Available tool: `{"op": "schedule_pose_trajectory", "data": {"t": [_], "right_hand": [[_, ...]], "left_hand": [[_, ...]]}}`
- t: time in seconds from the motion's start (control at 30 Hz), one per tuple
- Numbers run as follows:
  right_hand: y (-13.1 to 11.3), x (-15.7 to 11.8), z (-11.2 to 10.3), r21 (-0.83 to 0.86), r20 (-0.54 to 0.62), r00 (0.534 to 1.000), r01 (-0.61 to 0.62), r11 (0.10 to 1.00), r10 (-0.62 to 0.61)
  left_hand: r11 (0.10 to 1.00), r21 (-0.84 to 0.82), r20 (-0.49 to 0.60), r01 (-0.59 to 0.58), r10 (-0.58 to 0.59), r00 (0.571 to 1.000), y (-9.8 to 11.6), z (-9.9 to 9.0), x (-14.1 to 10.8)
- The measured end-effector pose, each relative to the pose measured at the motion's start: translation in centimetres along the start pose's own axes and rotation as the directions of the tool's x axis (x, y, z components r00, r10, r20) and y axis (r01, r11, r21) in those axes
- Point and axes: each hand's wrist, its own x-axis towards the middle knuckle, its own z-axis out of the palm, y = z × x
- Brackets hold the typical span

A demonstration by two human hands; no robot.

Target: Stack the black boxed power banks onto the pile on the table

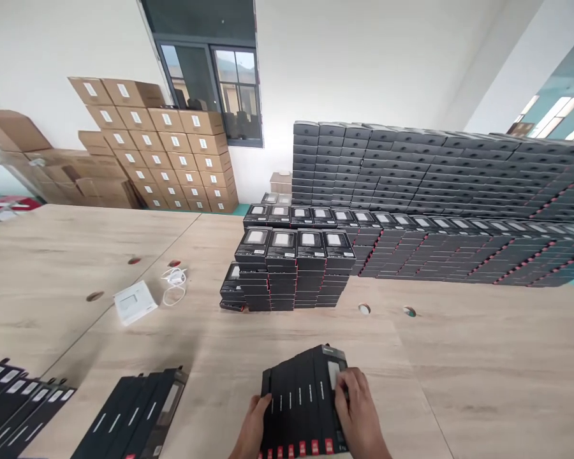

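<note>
Fingers (345,385) of the right hand (361,414) are curling over the near end of a row of black boxes (299,398), pressing on the top face of the outermost box, while the left hand (251,427) is cupping the opposite end with its fingers bent against the side. Both hands are squeezing the row between them; neither is lying loose. The row is standing on edge on the wooden table (483,370), at the near edge, right in front of the person, with red tabs showing along its lower end.

Beyond it, toward the middle of the table, a short stack of boxes (291,271) with pale windows on their lids is sitting apart from the held row. Behind that, a long low bank of boxes (459,248) is running to the right, and a taller wall of dark boxes (435,169) is rising at the back. To the left, a white box (134,303) and a coiled white cable (175,280) are lying side by side. More black boxes (134,417) are leaning at the near left. Brown cartons (162,153) are piling against the far wall under a window (220,89).
</note>
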Motion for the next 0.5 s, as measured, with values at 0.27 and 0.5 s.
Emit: {"op": "schedule_pose_trajectory", "data": {"t": [0.27,0.5], "right_hand": [[4.0,6.3,-7.8,-0.203,-0.154,0.986,-0.087,0.975,0.056],[11.1,15.7,-10.2,-0.35,-0.21,0.977,-0.034,0.936,-0.043]], "left_hand": [[0.901,-0.249,0.464,0.355,-0.21,0.86,5.2,12.4,2.5],[0.889,-0.258,0.521,0.379,-0.202,0.829,11.7,24.6,9.4]]}}
